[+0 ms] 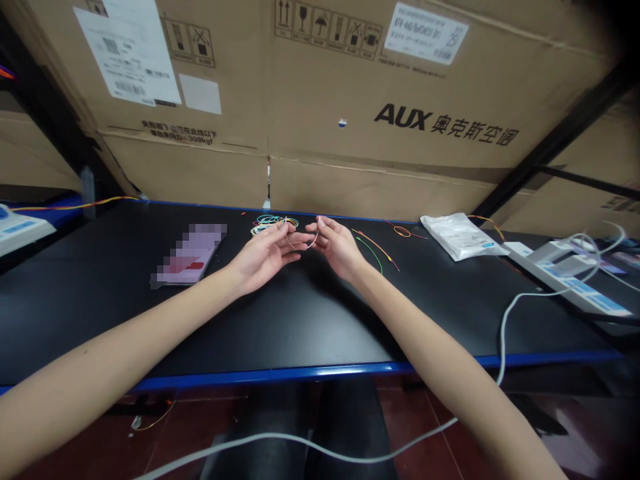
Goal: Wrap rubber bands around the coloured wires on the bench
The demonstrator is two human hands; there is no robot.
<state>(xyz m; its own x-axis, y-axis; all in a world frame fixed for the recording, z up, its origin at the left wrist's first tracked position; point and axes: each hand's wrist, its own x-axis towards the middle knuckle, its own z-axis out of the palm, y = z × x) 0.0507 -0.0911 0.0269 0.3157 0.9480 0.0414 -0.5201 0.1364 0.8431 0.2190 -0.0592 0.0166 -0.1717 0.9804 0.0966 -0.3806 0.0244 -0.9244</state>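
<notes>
Above the black table (280, 333), my left hand (267, 252) and my right hand (337, 245) face each other, each pinching part of a thin pinkish wire (313, 241). The wire sags in a shallow curve from one pinch to the other. Just behind my left hand lies a loose bundle of coloured wires (270, 221), partly covered by the fingers. To the right of my right hand are a short green wire (371, 253) and a yellow-orange wire (376, 245). A small coiled wire (401, 231) rests farther back.
A phone (193, 257), partly pixelated, lies at left. A white plastic packet (460, 235) and a power strip (565, 277) sit at right. A pale cable (505, 320) hangs over the blue front edge. Large cardboard (320, 87) stands along the back.
</notes>
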